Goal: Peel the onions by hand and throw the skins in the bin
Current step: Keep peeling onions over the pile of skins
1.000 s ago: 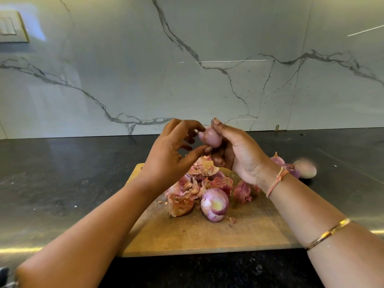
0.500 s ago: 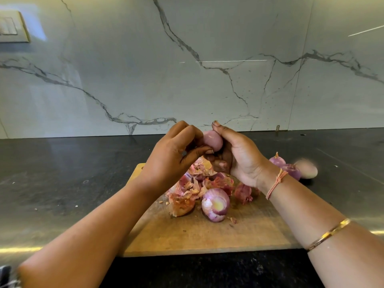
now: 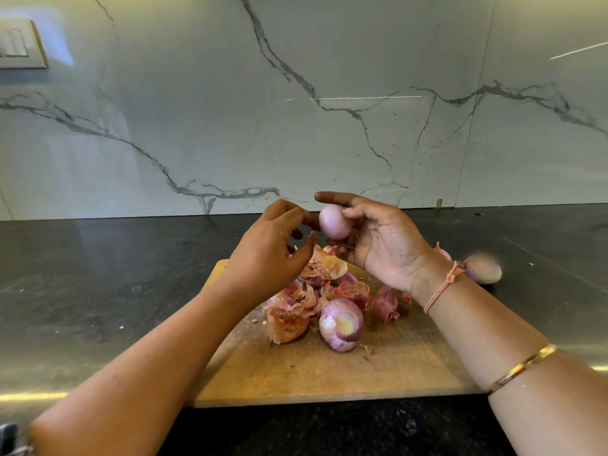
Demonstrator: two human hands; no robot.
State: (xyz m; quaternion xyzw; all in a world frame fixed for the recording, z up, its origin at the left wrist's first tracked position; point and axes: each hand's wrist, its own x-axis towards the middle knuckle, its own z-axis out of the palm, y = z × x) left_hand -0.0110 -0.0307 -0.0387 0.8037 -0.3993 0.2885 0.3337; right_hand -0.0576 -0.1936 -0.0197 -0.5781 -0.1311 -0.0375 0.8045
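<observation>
While the right hand (image 3: 385, 248) clamps a smooth, pale-pink peeled onion (image 3: 334, 222) between thumb and curled fingers, the left hand (image 3: 266, 248) sits just beside it, fingertips pinching a tiny papery flake (image 3: 312, 234). Both hover above the grainy wooden board (image 3: 329, 373) on the dark speckled worktop (image 3: 98, 291); crinkled purple skins (image 3: 316, 284) heap there behind a glossy, half-stripped onion (image 3: 340, 324).

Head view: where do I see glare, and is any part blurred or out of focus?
In the head view, thin white light streaks cross the marble wall and yellowish glare strips lie on the dark counter near both side edges; the pale onion on the counter past the right wrist looks smeared, while the held onion in the right hand is sharp.
</observation>
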